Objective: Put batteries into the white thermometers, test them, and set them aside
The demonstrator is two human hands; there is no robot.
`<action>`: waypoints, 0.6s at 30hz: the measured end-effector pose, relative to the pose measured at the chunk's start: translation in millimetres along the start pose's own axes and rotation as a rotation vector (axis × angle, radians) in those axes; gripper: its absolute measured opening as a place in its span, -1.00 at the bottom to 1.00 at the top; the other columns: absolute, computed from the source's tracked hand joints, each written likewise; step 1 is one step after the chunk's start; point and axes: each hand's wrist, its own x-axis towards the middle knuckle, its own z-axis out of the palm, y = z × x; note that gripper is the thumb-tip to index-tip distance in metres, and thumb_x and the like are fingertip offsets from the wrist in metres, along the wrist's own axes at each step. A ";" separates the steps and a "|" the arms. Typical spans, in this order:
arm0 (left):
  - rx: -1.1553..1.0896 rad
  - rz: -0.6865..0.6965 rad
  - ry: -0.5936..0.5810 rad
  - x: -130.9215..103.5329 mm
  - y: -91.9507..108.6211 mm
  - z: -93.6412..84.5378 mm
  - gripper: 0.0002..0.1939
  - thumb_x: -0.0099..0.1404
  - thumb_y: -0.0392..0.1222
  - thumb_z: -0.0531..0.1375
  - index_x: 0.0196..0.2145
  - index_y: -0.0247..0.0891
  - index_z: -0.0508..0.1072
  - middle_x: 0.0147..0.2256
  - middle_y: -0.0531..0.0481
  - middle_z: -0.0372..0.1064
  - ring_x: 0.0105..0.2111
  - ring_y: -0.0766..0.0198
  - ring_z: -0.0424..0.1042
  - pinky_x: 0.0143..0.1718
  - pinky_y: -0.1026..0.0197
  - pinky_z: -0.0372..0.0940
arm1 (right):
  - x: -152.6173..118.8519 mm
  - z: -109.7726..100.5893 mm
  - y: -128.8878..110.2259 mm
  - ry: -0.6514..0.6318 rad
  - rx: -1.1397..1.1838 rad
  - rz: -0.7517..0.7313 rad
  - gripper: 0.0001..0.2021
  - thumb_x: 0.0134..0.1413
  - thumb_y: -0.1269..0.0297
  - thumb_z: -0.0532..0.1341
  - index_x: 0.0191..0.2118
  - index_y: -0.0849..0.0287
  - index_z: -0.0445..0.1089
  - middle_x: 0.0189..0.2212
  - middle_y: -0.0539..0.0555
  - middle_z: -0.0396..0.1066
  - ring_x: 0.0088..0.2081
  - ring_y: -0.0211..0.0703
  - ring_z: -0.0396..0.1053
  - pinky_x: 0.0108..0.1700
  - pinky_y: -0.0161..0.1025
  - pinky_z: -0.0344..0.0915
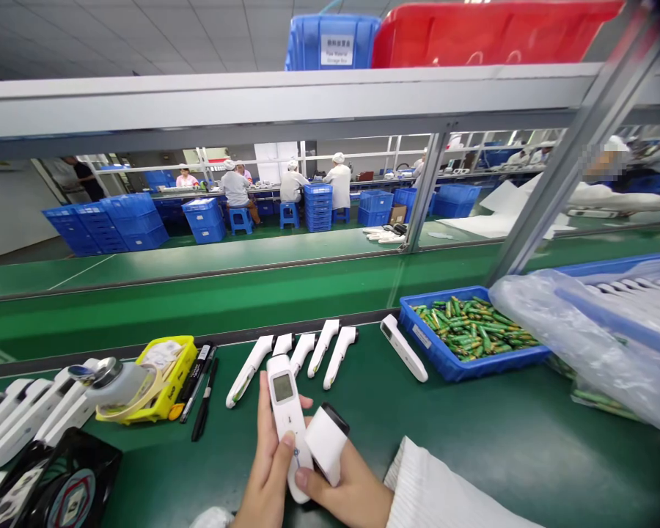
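The left hand [268, 463] has its fingers clamped around a white plastic grey-screened handset [287, 416], thumb on its front; the right hand [361, 484] clamps a black-ended white plastic device [325, 440] alongside.

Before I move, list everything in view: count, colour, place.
Screened device: 1, white, left hand
Second device: 1, white, right hand
Row devices: 5, white, centre
Tray: 1, blue, right
Lone device: 1, white, beside tray
Batteries: many, green, in tray
Bag: 1, clear, right
Basket: 1, yellow, left
Pens: about 3, mostly black, left
Side devices: several, white, left
Boxy object: 1, black, left
Bins: 2, red and blue, overhead
Crates: many, blue, background
Workers: several, mostly white clothing, background
Table: 1, green, below
Left hand: 1, bare, centre
Right hand: 1, bare, centre
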 end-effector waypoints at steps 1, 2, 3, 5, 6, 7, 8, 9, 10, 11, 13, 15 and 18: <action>0.002 0.012 0.064 1.6 1.8 -1.7 -0.21 0.25 0.10 0.04 0.30 -0.07 -0.27 -0.09 -0.14 0.35 -0.29 0.14 0.41 -0.29 0.16 0.32 | 1.8 -0.7 -3.1 0.008 -0.055 -0.008 -0.67 -0.01 0.19 0.26 -0.12 0.21 0.35 -0.30 0.08 0.42 -0.25 -0.08 0.36 -0.26 -0.27 0.29; 0.004 0.030 0.140 3.9 4.7 -5.1 -0.21 0.25 0.08 0.05 0.30 -0.05 -0.26 -0.09 -0.12 0.35 -0.28 0.15 0.41 -0.29 0.16 0.33 | 3.9 -1.9 -6.4 0.013 -0.113 -0.019 -0.78 -0.03 0.28 0.25 -0.21 0.21 0.35 -0.41 0.02 0.39 -0.36 -0.16 0.33 -0.34 -0.32 0.25; 0.005 0.057 0.221 6.8 8.8 -10.4 -0.22 0.24 0.05 0.08 0.29 -0.02 -0.24 -0.11 -0.10 0.35 -0.29 0.18 0.40 -0.29 0.18 0.33 | 6.0 -3.4 -9.4 0.018 -0.177 -0.037 -0.84 -0.06 0.37 0.23 -0.28 0.21 0.32 -0.48 -0.04 0.35 -0.43 -0.22 0.29 -0.39 -0.35 0.19; 0.015 0.129 0.372 12.4 18.5 -25.9 -0.20 0.21 -0.03 0.16 0.28 0.05 -0.19 -0.17 -0.03 0.35 -0.39 0.28 0.37 -0.34 0.24 0.32 | 9.5 -7.3 -13.7 0.009 -0.304 -0.074 -0.85 -0.11 0.48 0.20 -0.34 0.19 0.27 -0.53 -0.11 0.27 -0.48 -0.28 0.22 -0.42 -0.37 0.11; 0.041 0.164 0.442 14.2 23.1 -35.3 -0.18 0.18 -0.07 0.20 0.27 0.06 -0.17 -0.22 0.01 0.35 -0.47 0.33 0.34 -0.40 0.27 0.31 | 10.6 -9.4 -14.6 -0.007 -0.362 -0.089 -0.85 -0.11 0.50 0.19 -0.35 0.18 0.26 -0.52 -0.11 0.26 -0.47 -0.29 0.22 -0.41 -0.37 0.10; 0.081 0.184 0.490 14.7 27.1 -45.0 -0.14 0.14 -0.11 0.25 0.27 0.06 -0.15 -0.26 0.03 0.36 -0.54 0.37 0.30 -0.47 0.29 0.30 | 11.2 -11.3 -14.7 -0.034 -0.413 -0.105 -0.85 -0.11 0.50 0.19 -0.35 0.18 0.27 -0.49 -0.10 0.28 -0.44 -0.28 0.24 -0.38 -0.37 0.10; 0.134 0.183 0.509 13.8 30.1 -54.4 -0.10 0.10 -0.13 0.28 0.27 0.05 -0.15 -0.29 0.04 0.36 -0.59 0.38 0.27 -0.53 0.30 0.29 | 11.3 -13.1 -14.2 -0.069 -0.459 -0.117 -0.85 -0.10 0.50 0.19 -0.34 0.18 0.29 -0.45 -0.08 0.30 -0.41 -0.26 0.26 -0.36 -0.37 0.12; 0.198 0.166 0.515 11.7 32.0 -63.0 -0.09 0.07 -0.14 0.30 0.26 0.02 -0.11 -0.28 0.02 0.37 -0.59 0.37 0.28 -0.56 0.29 0.28 | 11.2 -14.4 -13.4 -0.106 -0.501 -0.126 -0.84 -0.10 0.52 0.20 -0.34 0.18 0.31 -0.41 -0.06 0.32 -0.38 -0.24 0.29 -0.34 -0.36 0.13; 0.273 0.153 0.504 8.5 32.8 -70.2 -0.11 0.04 -0.15 0.31 0.25 -0.02 -0.04 -0.23 -0.03 0.38 -0.55 0.33 0.33 -0.53 0.26 0.31 | 11.0 -15.5 -12.6 -0.143 -0.540 -0.137 -0.83 -0.11 0.54 0.21 -0.33 0.18 0.33 -0.38 -0.04 0.33 -0.35 -0.22 0.31 -0.32 -0.36 0.15; 0.351 0.154 0.472 4.7 32.9 -75.8 -0.16 0.03 -0.16 0.31 0.22 -0.05 0.05 -0.17 -0.07 0.37 -0.45 0.26 0.39 -0.46 0.22 0.34 | 10.9 -16.2 -12.2 -0.179 -0.574 -0.151 -0.81 -0.12 0.55 0.22 -0.32 0.18 0.35 -0.35 -0.02 0.35 -0.33 -0.21 0.33 -0.30 -0.35 0.16; 0.513 0.177 0.340 -3.6 32.0 -81.0 -0.34 0.05 -0.20 0.27 0.13 -0.11 0.24 -0.06 -0.12 0.30 -0.19 0.12 0.40 -0.25 0.14 0.34 | 11.1 -16.6 -12.5 -0.257 -0.620 -0.184 -0.79 -0.11 0.54 0.26 -0.30 0.17 0.38 -0.34 -0.01 0.38 -0.30 -0.19 0.35 -0.27 -0.33 0.19; 0.649 0.172 0.168 -10.6 31.8 -78.4 -0.44 0.06 -0.27 0.22 0.06 -0.18 0.34 -0.04 -0.13 0.27 -0.06 0.07 0.33 -0.08 0.10 0.27 | 11.7 -16.2 -13.1 -0.334 -0.664 -0.235 -0.83 -0.07 0.45 0.32 -0.29 0.16 0.40 -0.35 0.00 0.39 -0.28 -0.16 0.35 -0.24 -0.31 0.21; 0.713 0.064 -0.030 -15.7 32.9 -65.1 -0.43 0.05 -0.34 0.17 0.08 -0.28 0.33 -0.07 -0.17 0.32 -0.08 0.10 0.36 -0.03 0.11 0.25 | 11.6 -15.3 -8.5 -0.402 -0.790 -0.349 -0.90 0.04 0.32 0.29 -0.29 0.14 0.40 -0.33 0.04 0.36 -0.24 -0.10 0.33 -0.21 -0.27 0.25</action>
